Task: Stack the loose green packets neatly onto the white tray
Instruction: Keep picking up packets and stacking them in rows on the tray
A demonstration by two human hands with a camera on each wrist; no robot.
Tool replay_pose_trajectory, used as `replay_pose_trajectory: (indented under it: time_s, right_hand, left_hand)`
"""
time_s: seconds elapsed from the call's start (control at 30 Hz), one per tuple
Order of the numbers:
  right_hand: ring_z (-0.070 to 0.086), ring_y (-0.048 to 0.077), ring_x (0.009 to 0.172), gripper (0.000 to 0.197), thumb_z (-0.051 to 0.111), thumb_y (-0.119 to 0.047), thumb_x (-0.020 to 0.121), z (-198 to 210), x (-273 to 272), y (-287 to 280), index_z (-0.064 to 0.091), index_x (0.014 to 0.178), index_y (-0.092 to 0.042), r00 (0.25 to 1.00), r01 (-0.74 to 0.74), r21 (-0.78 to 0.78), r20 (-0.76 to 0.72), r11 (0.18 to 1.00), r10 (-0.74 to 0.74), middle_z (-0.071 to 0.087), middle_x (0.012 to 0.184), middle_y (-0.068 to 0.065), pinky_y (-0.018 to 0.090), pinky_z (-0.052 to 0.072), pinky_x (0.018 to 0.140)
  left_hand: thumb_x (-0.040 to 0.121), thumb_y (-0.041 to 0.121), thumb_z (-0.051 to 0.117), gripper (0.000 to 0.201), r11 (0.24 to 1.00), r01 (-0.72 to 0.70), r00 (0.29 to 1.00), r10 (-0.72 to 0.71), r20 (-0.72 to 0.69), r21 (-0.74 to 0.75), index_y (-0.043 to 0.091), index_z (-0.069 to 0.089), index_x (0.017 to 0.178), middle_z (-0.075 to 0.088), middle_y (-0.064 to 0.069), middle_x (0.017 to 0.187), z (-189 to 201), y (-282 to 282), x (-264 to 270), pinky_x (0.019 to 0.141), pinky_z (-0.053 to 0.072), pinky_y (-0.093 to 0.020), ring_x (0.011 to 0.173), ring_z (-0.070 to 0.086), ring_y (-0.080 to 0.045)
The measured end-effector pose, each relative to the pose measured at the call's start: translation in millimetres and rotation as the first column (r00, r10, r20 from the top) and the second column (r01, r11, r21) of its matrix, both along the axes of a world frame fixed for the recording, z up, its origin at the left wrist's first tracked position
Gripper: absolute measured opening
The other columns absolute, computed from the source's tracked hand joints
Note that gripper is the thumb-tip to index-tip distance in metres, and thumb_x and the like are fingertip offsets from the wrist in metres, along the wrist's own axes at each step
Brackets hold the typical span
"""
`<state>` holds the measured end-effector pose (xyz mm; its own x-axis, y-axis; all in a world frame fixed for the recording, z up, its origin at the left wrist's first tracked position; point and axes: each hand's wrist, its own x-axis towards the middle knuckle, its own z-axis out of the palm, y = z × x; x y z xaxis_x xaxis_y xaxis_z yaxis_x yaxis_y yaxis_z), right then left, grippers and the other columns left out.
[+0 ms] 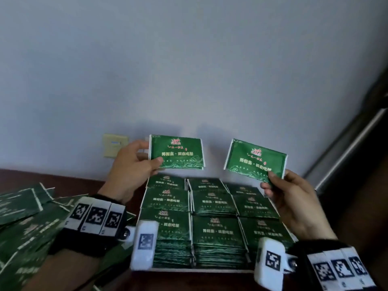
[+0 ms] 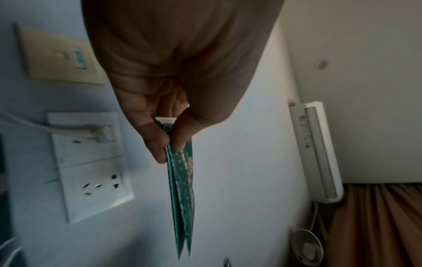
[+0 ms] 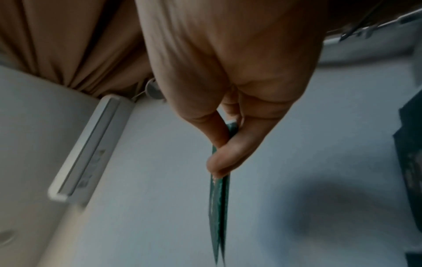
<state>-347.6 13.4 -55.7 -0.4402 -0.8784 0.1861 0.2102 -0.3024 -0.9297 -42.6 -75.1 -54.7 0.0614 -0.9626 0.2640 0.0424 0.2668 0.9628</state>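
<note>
Dark brown wooden table (image 1: pixel 69 181) stands against a pale grey-blue wall (image 1: pixel 189 59) with a cream switch plate (image 1: pixel 114 144). Glossy flat green packets (image 1: pixel 212 203) fill the white tray (image 1: pixel 201 270) in stacked rows, and loose ones (image 1: pixel 27 225) lie heaped towards the table's left edge. Above the tray's far edge, the left hand (image 1: pixel 134 164) pinches one raised green packet (image 1: pixel 177 152) and the right hand (image 1: pixel 294 196) pinches another packet (image 1: pixel 255 160), well apart

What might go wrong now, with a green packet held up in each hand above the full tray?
1. Each hand, left hand and right hand, only pinches its packets by one corner; in the wrist views each seems to hold two, so one may slip.
2. The stacks on the white tray already stand high; a careless drop could topple them.
</note>
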Motion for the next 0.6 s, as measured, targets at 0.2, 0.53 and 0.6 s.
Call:
replay_pose_trajectory:
  time_s: [0.2, 0.53, 0.6]
  right_hand:
    - [0.073, 0.015, 0.063, 0.013, 0.049, 0.012, 0.093, -7, -77, -22, 0.061, 0.091, 0.006, 0.984, 0.146, 0.098, 0.090, 0.984, -0.155, 0.071, 0.077, 0.015, 0.016, 0.056, 0.055]
    - [0.074, 0.021, 0.066, 0.016, 0.048, 0.018, 0.091, -39, -102, -69, 0.062, 0.097, 0.013, 0.994, 0.076, 0.355, -0.102, 0.932, -0.043, 0.073, 0.081, 0.021, 0.021, 0.060, 0.058]
    - [0.073, 0.020, 0.064, 0.016, 0.050, 0.018, 0.091, -40, -97, -70, 0.063, 0.092, 0.009, 0.986, 0.085, 0.373, -0.166, 0.924, -0.024, 0.073, 0.076, 0.019, 0.021, 0.060, 0.058]
  left_hand:
    - [0.085, -0.003, 0.070, 0.021, 0.987, 0.098, 0.991, -0.109, 0.079, 0.125, 0.010, 0.068, 0.101, 0.075, -0.009, 0.091, -46, -44, -4, 0.069, 0.058, -0.030, 0.087, 0.073, -0.028]
    - [0.083, -0.008, 0.070, 0.044, 0.979, 0.030, 0.998, -0.017, -0.065, 0.203, 0.008, 0.056, 0.122, 0.069, -0.017, 0.105, -75, -61, -8, 0.063, 0.061, -0.026, 0.092, 0.070, -0.028]
    - [0.086, -0.011, 0.065, 0.047, 0.980, 0.050, 0.996, -0.033, -0.087, 0.193, 0.011, 0.052, 0.126, 0.067, -0.015, 0.101, -73, -58, -10, 0.059, 0.060, -0.022, 0.090, 0.068, -0.026]
